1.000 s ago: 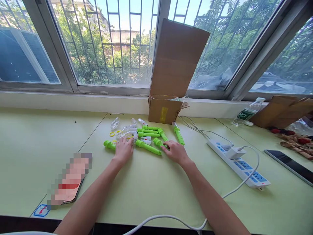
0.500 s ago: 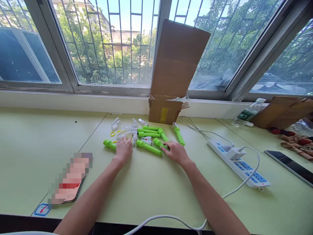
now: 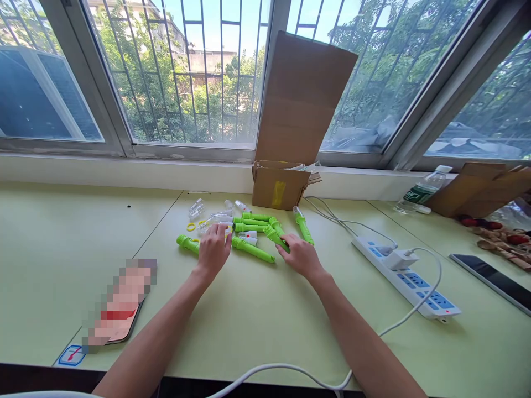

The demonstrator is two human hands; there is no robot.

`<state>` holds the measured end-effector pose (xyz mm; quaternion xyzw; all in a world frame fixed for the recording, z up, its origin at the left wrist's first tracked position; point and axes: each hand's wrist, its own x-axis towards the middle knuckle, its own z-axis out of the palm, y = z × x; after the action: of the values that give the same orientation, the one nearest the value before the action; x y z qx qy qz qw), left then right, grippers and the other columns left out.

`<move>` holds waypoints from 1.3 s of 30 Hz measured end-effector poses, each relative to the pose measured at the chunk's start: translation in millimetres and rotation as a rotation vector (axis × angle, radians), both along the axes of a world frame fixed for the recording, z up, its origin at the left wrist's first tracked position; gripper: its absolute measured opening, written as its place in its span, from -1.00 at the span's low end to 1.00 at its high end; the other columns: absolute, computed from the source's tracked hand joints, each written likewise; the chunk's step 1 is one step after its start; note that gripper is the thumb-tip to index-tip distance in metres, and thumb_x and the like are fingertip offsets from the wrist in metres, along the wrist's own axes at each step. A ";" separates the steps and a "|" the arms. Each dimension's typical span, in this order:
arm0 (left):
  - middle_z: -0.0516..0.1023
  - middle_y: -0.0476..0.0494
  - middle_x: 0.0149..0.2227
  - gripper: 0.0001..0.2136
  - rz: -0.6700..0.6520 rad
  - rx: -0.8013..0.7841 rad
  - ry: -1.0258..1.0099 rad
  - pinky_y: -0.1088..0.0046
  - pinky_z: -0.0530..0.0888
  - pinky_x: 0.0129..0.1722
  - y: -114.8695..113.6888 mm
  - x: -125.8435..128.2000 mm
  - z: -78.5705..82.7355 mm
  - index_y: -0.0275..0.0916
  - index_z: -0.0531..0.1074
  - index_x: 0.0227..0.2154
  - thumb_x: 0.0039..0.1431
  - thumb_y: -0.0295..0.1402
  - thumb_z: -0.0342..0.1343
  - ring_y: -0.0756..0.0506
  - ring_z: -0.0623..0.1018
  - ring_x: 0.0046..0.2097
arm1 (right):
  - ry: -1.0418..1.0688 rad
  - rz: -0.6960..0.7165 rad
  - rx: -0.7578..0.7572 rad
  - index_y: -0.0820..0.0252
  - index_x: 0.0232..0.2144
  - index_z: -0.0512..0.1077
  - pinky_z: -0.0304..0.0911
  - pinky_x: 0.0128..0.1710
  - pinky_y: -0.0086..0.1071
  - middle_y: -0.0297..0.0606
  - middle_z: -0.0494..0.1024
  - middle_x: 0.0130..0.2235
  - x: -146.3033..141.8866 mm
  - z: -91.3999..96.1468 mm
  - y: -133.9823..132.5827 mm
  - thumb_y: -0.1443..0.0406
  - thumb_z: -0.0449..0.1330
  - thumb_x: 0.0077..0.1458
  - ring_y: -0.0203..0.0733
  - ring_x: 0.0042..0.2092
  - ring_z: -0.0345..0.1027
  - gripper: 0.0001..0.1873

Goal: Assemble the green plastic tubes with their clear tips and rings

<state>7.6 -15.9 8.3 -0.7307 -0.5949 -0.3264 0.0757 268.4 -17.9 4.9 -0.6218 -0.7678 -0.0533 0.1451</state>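
Note:
My right hand (image 3: pixel 303 256) has its thumb and fingers closed round the lower end of a green plastic tube (image 3: pixel 272 235). The tube's ridged end is raised and points away to the left. My left hand (image 3: pixel 213 251) is over the clear plastic caps (image 3: pixel 219 215), fingers curled downward; whatever they grip is hidden. Beside it lies another green tube (image 3: pixel 187 243), partly covered by the hand. Between the hands are a loose green tube (image 3: pixel 253 250) and white parts (image 3: pixel 249 237). Several more green tubes (image 3: pixel 253 227) lie behind, with yellow rings (image 3: pixel 191 227) to the left.
A cardboard box (image 3: pixel 276 188) with its flap up stands by the window. A green tube with a clear tip (image 3: pixel 305 228) lies before it. On the right are a power strip (image 3: pixel 406 276) with white cables, a bottle (image 3: pixel 423 190) and a dark device (image 3: pixel 492 282). A phone (image 3: pixel 120 318) lies left.
My right hand has closed on the green tube and lifted its ridged end slightly. My left hand has shifted a little right and away, over where a clear part lay.

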 end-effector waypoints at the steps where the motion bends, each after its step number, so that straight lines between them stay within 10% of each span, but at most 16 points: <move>1: 0.42 -0.20 -0.15 -0.80 -0.006 0.008 -0.015 0.36 0.34 -0.17 -0.3 0.3 -0.2 -0.23 0.29 -0.15 0.25 -0.28 -0.12 -0.14 0.44 -0.15 | 0.012 0.004 0.030 0.15 -0.09 0.41 0.18 -0.36 -0.37 -0.19 0.52 -0.15 -0.7 0.9 -0.6 0.11 -0.04 0.18 -0.16 -0.23 0.39 -0.61; 22: 0.46 -0.07 -0.33 -0.82 -0.367 -0.100 -0.731 0.54 0.43 -0.42 -14.9 28.7 -6.7 -0.21 0.26 -0.28 0.21 -0.20 -0.03 0.02 0.49 -0.34 | 0.044 0.335 0.096 0.11 -0.04 0.33 0.24 -0.22 -0.32 -0.18 0.49 -0.12 -32.7 5.7 -18.1 0.20 -0.07 0.24 -0.11 -0.06 0.31 -0.69; 39: 0.49 -0.09 -0.26 -0.74 -0.487 -0.157 -0.666 0.48 0.50 -0.39 -14.2 27.2 -8.1 -0.22 0.31 -0.22 0.10 -0.20 0.12 0.02 0.50 -0.36 | 0.054 0.384 0.171 0.12 -0.06 0.33 0.24 -0.30 -0.34 -0.20 0.47 -0.21 -33.2 3.2 -19.5 0.26 0.06 0.16 -0.11 -0.13 0.32 -0.72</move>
<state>34.8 -30.1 0.2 -0.7080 -0.4199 -0.5069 -0.2558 235.2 -37.5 8.1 -0.4505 -0.8607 -0.0730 0.2256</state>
